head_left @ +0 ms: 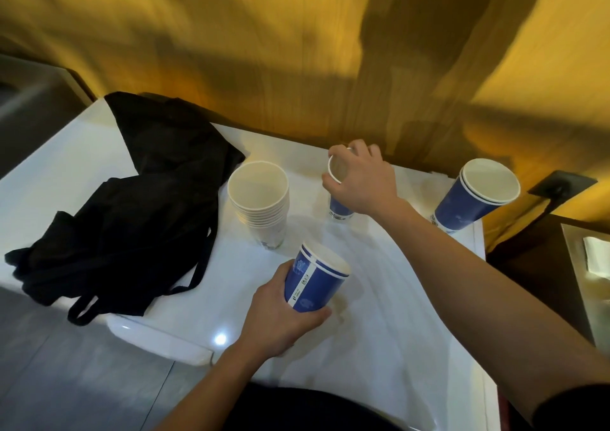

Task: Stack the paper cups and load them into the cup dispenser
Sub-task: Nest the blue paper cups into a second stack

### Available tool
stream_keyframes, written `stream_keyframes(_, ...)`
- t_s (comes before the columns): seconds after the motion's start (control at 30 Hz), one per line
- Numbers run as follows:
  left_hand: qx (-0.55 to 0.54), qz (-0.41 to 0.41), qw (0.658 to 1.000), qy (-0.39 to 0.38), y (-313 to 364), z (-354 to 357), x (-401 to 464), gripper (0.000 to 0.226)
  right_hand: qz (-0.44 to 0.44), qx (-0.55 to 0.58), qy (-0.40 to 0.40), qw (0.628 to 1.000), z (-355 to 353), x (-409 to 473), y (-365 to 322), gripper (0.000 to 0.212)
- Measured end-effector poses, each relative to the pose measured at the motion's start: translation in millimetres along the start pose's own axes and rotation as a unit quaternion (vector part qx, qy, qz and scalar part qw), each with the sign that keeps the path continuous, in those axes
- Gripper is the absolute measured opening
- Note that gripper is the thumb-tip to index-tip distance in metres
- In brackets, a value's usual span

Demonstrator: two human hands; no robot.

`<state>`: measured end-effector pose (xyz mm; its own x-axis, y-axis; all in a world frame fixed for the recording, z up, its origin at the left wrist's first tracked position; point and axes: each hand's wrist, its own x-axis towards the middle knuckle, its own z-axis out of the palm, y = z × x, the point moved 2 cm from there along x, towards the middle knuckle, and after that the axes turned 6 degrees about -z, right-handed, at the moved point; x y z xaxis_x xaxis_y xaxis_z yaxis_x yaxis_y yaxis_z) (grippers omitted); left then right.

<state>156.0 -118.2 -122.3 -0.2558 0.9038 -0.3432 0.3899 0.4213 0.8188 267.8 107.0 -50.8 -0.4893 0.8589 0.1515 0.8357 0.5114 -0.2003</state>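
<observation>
While the left hand (280, 315) grips a tilted blue cup pair (315, 282), mouth up-right, right hand (361, 179) grasps an upright cup (340, 199), white counter (379, 298).

The right hand (361, 179) covers most of the far cup (340, 206): only part of its rim and its blue foot show below the fingers. The left hand (280, 318) hides the base of its tilted cups (313, 282); how many are nested there cannot be told. Print on the cups is too small to read. Left of that hand, the black bag (132, 206) overhangs the table (379, 298) edge. Both forearms are cut off by the bottom edge.
</observation>
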Motion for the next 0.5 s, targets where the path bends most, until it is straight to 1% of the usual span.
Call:
stream_keyframes(0.13,-0.003,-0.015,1.0,0.004,0.6,-1.0,0.6,0.079,0.008,0.049,0.016,0.999,-4.2,-5.8,12.0,0.047)
stream_keyframes(0.23,0.007,-0.01,1.0,0.0,2.5,-1.4,-1.3,0.077,0.021,0.12,0.05,0.991,-11.1,-16.7,23.7,0.045)
stream_keyframes(0.33,0.013,0.0,1.0,-0.005,3.2,-1.4,-2.5,0.075,0.05,0.21,0.106,0.971,-22.7,-30.2,34.5,0.043)
stream_keyframes(0.5,0.016,0.004,1.0,-0.003,4.2,-0.2,-2.5,0.078,0.083,0.309,0.132,0.938,-46.9,-54.7,44.2,0.04)
